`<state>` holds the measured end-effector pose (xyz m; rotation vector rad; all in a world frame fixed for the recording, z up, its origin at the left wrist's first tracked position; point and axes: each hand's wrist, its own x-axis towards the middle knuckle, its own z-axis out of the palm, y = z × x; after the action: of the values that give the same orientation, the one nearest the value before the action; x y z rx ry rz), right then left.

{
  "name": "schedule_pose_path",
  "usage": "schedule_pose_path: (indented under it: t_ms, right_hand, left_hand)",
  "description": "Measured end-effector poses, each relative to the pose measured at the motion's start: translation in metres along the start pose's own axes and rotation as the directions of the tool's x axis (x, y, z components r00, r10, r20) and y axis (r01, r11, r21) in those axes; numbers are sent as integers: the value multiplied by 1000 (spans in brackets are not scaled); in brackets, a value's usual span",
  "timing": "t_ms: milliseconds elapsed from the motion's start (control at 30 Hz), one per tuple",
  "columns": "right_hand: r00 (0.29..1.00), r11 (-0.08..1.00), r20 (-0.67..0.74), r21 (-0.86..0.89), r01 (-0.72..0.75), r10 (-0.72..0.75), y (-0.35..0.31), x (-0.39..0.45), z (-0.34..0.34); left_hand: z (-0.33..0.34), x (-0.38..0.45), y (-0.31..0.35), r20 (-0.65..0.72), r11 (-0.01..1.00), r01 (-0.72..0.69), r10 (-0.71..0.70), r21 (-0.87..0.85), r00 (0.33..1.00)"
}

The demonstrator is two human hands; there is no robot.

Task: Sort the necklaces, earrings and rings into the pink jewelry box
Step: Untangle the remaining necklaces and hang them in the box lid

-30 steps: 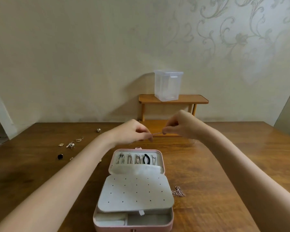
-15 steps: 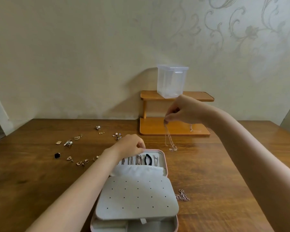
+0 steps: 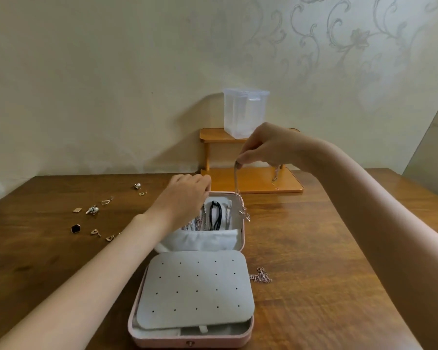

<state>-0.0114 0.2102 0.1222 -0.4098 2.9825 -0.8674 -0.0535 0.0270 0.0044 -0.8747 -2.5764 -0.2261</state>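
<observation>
The pink jewelry box (image 3: 190, 342) lies open on the table, its grey perforated earring panel (image 3: 195, 289) over the base. Its raised lid holds several hung necklaces, one a black cord (image 3: 216, 215), above a white pocket (image 3: 202, 242). My right hand (image 3: 268, 147) pinches a thin silver necklace (image 3: 239, 195) that dangles beside the lid's right edge. My left hand (image 3: 185, 198) reaches into the lid's upper left with curled fingers; what the fingertips hold is hidden. Another chain (image 3: 262, 277) lies right of the box. Earrings and rings (image 3: 92, 210) are scattered at the left.
An orange two-tier wooden shelf (image 3: 253, 183) stands against the wall behind the box, with a clear plastic container (image 3: 245, 112) on its top tier. A black square earring (image 3: 76, 228) lies among the loose pieces on the left of the wooden table (image 3: 326, 261).
My hands separated: the right one lifted, letting the necklace hang down, then brought it beside the lid. My left hand dropped to the lid's upper left.
</observation>
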Motion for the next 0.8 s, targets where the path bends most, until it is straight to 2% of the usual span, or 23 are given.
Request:
schedule_pose_path:
  t_ms: [67,267,500,700,800]
  right_hand:
    - [1000,1000,12,-17,-3,4,-2,-3,0]
    - [999,999,44,29,-29,27,-7,-9,3]
    - [998,999,52,11,-44,43,-11,-10,11]
    - [998,998,54,-63,-14,18,-5,-12,30]
    - [1000,992,13,-123,6,-5,2,-12,45]
  left_hand:
    - [-8,-3,5,-15,1000,-16,16,25,1000]
    - [-26,-9,14,71,999,52,-51,-3,996]
    - [-40,-17,23,69,997,77,-75,-30,995]
    - [-41,-18,23,80,998,58,-55,-31,995]
    - [-46,-17,24,142,997,44,-34,-66,989]
